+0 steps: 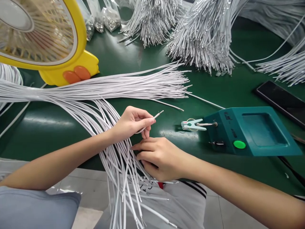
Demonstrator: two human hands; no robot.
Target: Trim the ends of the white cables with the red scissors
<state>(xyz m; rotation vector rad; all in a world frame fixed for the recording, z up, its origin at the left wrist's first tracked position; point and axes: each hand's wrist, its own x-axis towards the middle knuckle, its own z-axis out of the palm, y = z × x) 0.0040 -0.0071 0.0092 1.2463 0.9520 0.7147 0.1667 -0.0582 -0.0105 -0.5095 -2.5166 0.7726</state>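
Between thumb and forefinger, my left hand point(137, 122) pinches a thin white wire point(158, 114), its stripped tip pointing up and to the right. Just below it, my right hand point(164, 159) is palm down with its fingers apart, the fingertips over the edge of a loose fan of white wires point(119, 152). These wires spill over the table's front edge onto the lap. The fan branches off a long bundle of white wires point(119, 87) lying across the table behind my left hand. My right thumb is partly hidden.
At the right stands a teal machine point(262, 130) with a green button and a light clip point(194, 124) on its rod. A black phone point(281, 98) lies behind it. A yellow fan point(69, 70), small parts bags point(111, 17) and thick wire bundles point(205, 35) line the back.
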